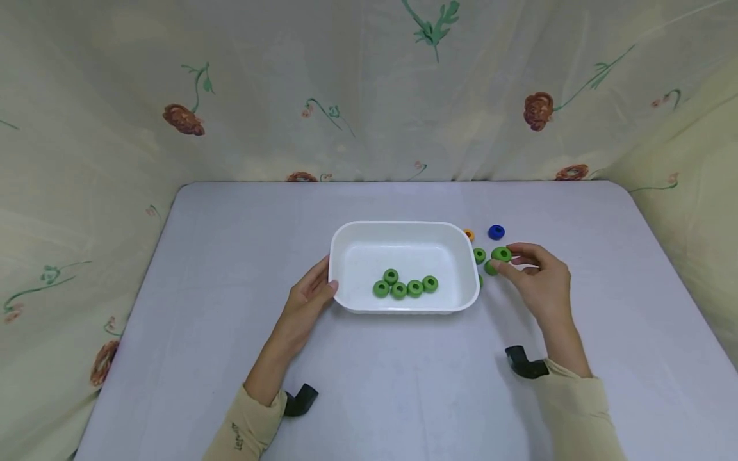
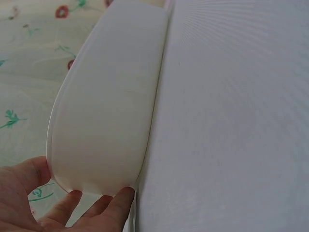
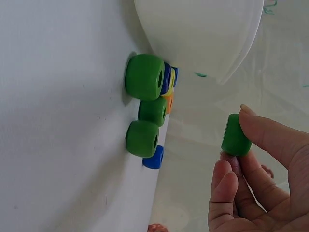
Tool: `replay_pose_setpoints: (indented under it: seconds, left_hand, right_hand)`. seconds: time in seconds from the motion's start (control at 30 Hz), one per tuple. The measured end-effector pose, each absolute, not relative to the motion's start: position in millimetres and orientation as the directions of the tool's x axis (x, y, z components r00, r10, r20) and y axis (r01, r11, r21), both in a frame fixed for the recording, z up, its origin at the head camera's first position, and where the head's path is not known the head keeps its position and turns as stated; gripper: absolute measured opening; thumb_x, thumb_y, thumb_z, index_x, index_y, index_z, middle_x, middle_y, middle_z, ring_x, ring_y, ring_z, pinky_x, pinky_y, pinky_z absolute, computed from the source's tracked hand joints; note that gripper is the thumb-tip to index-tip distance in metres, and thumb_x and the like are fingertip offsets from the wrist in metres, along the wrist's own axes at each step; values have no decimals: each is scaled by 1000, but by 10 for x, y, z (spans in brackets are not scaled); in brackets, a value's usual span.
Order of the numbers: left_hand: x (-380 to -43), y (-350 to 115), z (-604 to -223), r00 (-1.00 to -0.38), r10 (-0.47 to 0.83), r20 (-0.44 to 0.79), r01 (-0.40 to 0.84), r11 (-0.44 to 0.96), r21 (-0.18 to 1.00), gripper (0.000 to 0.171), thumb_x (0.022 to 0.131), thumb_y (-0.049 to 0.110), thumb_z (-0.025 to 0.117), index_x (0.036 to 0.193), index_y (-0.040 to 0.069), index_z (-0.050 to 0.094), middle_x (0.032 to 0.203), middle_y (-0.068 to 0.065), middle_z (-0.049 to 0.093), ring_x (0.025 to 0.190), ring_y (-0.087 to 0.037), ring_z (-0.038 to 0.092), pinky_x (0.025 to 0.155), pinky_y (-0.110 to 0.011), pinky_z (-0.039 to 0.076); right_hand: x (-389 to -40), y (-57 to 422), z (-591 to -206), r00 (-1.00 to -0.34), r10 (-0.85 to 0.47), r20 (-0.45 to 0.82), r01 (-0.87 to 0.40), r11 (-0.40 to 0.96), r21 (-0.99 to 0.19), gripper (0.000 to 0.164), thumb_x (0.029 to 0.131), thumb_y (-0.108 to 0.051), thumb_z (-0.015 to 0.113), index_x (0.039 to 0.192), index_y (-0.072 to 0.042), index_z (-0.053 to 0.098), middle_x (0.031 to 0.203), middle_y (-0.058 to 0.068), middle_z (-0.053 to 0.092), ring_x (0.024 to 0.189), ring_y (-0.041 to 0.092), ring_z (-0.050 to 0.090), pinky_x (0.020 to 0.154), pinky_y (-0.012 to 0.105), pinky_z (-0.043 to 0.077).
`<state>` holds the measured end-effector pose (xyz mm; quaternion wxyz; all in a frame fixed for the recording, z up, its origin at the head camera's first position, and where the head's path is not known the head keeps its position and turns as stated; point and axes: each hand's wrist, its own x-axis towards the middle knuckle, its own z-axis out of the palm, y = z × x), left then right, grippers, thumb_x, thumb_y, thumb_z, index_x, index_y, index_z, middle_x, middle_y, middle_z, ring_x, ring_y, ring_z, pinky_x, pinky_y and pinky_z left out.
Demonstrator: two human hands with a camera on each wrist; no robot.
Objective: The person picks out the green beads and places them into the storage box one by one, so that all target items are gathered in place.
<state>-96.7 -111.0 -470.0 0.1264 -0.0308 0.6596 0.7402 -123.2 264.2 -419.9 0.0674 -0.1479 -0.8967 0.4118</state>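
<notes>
A white rectangular tray (image 1: 369,246) stands mid-table with several green beads (image 1: 415,288) inside. My left hand (image 1: 308,296) grips its left end, thumb at the rim. The left wrist view shows fingertips (image 2: 124,195) against the tray's outer wall (image 2: 104,101). To the right of the tray, my right hand (image 1: 539,275) pinches a round green bead (image 3: 235,137) with a hole through it, held above the table between thumb and fingers. Below it, more green beads (image 3: 145,77) lie on the table, partly hidden by the tray in the head view.
A blue bead (image 1: 496,232) and an orange bead (image 1: 469,235) lie behind the green ones, by the tray's right end. The right wrist view also shows a yellow bead (image 3: 172,82). A pale cloth covers the table (image 1: 375,371), and flowered curtains (image 1: 369,96) hang around it.
</notes>
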Motion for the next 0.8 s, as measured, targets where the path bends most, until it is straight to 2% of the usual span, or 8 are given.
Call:
replay_pose_setpoints:
  seconds: [0.17,0.5,0.8]
  left_hand:
    - [-969,-1109,-4702,-966,145,-214,-229,-97,969,60,102,15,59,157,16,34,164,-3,34,152,-15,33,115,-18,38]
    - [-966,-1107,-4691,-967,144,-210,-224,-90,970,59,102,16,59,156,18,36,164,-2,33,152,-14,32,116,-18,38]
    - [-967,-1102,-4679,-965,138,-222,-233,-72,970,59,102,16,57,157,17,34,164,-2,32,153,-15,32,116,-18,38]
  right_hand:
    - [-1212,2558,-4182,-957,291,-1,189,621,-761,45,88,-31,79,126,-11,68,119,9,68,105,19,58,76,11,44]
    - [-1188,2370,-4136,-975,206,84,74,656,-751,39,87,-20,79,122,-8,69,114,12,71,98,23,59,70,6,43]
    - [-1187,2162,-4148,-989,96,115,-22,667,-745,36,84,-17,82,117,-6,70,109,13,72,90,25,60,65,7,45]
